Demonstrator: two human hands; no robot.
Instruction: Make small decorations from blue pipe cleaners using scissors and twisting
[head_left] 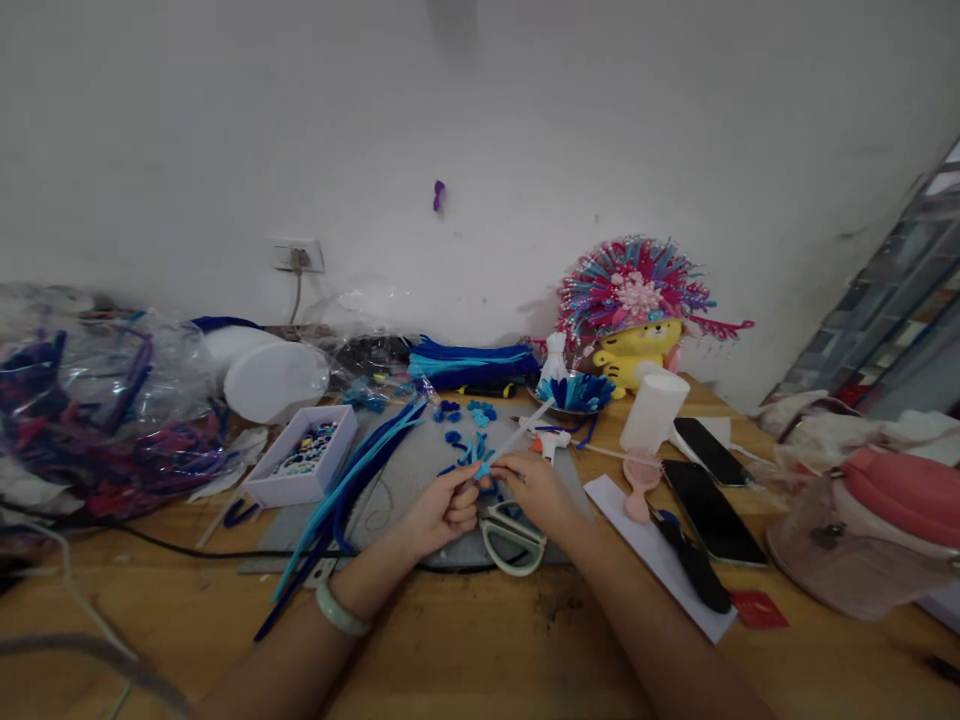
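My left hand point(444, 512) and my right hand point(534, 486) meet over a grey mat point(409, 475), both pinched on a small blue pipe-cleaner piece point(480, 462) held between them. A pale bangle point(339, 609) sits on my left wrist. Scissors with pale handles point(512, 538) lie on the mat just under my hands. Long blue pipe cleaners point(349, 490) stretch across the mat's left side. Small blue bent pieces point(465, 412) lie farther back on the mat.
A white box of beads point(304, 455) stands left of the mat, with plastic bags of pipe cleaners point(97, 400) beyond it. A glue gun point(551, 438), a white cup point(654, 410), a pink comb point(640, 480), two phones point(709, 505) and a yellow toy with a decorated hat point(636, 310) lie to the right.
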